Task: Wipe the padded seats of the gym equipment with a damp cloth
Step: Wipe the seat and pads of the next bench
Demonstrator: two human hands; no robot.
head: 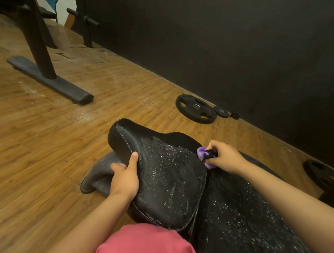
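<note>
At the 6 o'clock edge of the view, a pink garment (148, 243) covers the person's front. Just beyond it two black padded sections meet end to end, both speckled with wet white droplets. One is the seat pad (165, 176), near the middle. The other is a longer pad (244, 217) running off toward 4 o'clock.

Two hands are at work. The left hand (125, 176) grips the seat pad's 9 o'clock edge, fingers curled underneath and thumb flat on top. The right hand (224, 158) is at the pad's 2 o'clock corner, where the two pads join. Its fingers are bunched around one purple cloth (204, 157), which is pressed against the padding. Something small and black shows among those fingers; what it is cannot be told.

Below the seat, at 8 o'clock, one grey rounded foot (98, 173) rests on the wooden floor (45, 149).

Farther out lie three weight plates. A large plate (196, 111) and a small plate (221, 111) sit side by side at 1 o'clock by the dark wall (243, 53), and a third plate (318, 173) is at 3 o'clock. At 10 o'clock stands one black machine frame (40, 57) on a flat foot bar.
</note>
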